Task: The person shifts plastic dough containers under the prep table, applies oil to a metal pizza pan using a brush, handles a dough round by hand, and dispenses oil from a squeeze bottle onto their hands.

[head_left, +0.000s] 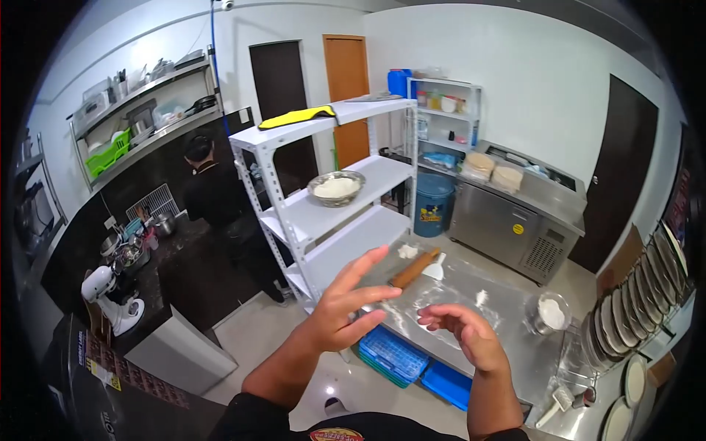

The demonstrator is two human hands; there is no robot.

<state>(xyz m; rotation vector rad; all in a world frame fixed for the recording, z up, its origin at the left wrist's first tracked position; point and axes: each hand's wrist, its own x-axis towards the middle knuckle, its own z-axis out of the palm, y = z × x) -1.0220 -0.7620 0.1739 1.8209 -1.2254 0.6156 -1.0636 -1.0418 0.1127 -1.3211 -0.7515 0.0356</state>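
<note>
Head view: left hand [342, 312] spread wide, right hand [474, 338] loosely curled, both empty; rolling pin [413, 270] at left hand's two o'clock, likely rolls, best steadied two-handed.

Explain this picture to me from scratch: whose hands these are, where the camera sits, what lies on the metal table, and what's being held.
There is no machine here, just a person's bare left hand and right hand. The one picture comes from a camera worn on that person's head, looking forward and down; its wide lens bends the room. On the metal table lie a wooden rolling pin, a white scraper beside it, and scattered white powder, probably flour. A metal bowl of white powder stands farther right. Both hands are raised, fingers apart or loosely curled, and neither appears to hold anything.
</note>
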